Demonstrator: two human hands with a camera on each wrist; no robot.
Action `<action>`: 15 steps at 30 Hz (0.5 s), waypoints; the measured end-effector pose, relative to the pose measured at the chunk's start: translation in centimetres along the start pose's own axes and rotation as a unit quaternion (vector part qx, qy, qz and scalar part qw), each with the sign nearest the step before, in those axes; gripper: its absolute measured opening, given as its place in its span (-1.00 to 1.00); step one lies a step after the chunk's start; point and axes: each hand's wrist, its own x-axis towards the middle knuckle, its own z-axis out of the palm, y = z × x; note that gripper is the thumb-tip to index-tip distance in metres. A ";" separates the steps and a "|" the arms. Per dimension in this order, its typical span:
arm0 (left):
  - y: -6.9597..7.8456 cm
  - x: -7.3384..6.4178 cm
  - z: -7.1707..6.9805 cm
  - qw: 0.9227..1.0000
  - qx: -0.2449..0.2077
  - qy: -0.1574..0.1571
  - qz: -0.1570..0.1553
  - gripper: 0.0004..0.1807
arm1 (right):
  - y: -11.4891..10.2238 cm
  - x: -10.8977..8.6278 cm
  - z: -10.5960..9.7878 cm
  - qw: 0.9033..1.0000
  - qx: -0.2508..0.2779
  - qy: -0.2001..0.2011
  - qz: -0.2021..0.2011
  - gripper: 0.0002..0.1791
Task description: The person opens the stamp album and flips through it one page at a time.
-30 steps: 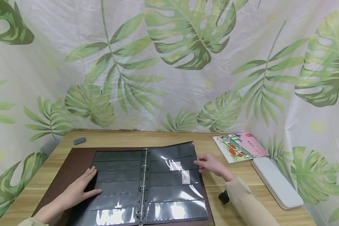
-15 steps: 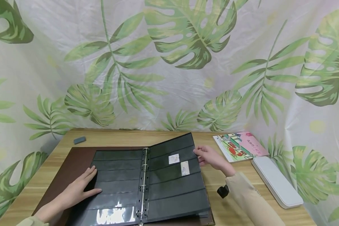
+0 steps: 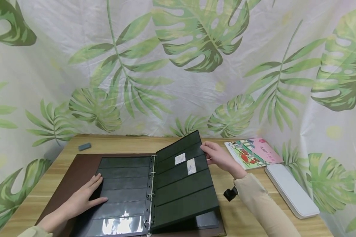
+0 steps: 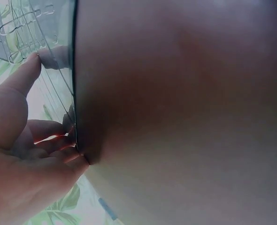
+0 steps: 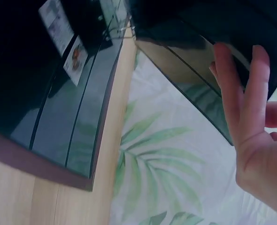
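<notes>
A ring-bound stamp album with a brown cover [image 3: 77,172] lies spread on the table. My right hand [image 3: 221,157] pinches the outer edge of a black pocket page [image 3: 184,196], which stands tilted up from the rings [image 3: 151,194]. Two small stamps, one whitish stamp [image 3: 180,158] and one beige stamp [image 3: 191,166], sit in that page's strips. In the right wrist view, the fingers [image 5: 255,93] are at the lifted page, and a stamp [image 5: 75,60] shows on a page below. Fingers spread, my left hand [image 3: 80,201] rests on the outer edge of the left page [image 3: 123,182].
Near the table's back left corner lies a small blue-grey block [image 3: 84,146]. A picture book [image 3: 253,153] and a long white case [image 3: 292,191] lie at the right. A leaf-patterned curtain [image 3: 166,82] hangs behind the table [image 3: 121,143].
The right hand has raised the right page's outer edge from nearly flat to a steep tilt, moving up and slightly left. The left hand has stayed in place.
</notes>
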 end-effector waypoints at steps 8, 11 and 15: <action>0.0 -0.1 0.0 1.000 -0.003 -0.001 -0.004 -0.04 | 0.5 0.0 1.9 0.997 0.040 -0.030 -0.058 -0.59; 0.0 -0.1 0.0 1.000 -0.001 -0.001 -0.004 -0.03 | 1.2 -0.2 2.8 0.991 0.041 -0.067 -0.107 -0.52; -0.1 0.0 0.0 1.000 0.001 -0.001 -0.002 -0.03 | 1.8 -0.4 4.2 0.984 0.044 -0.088 -0.150 -0.34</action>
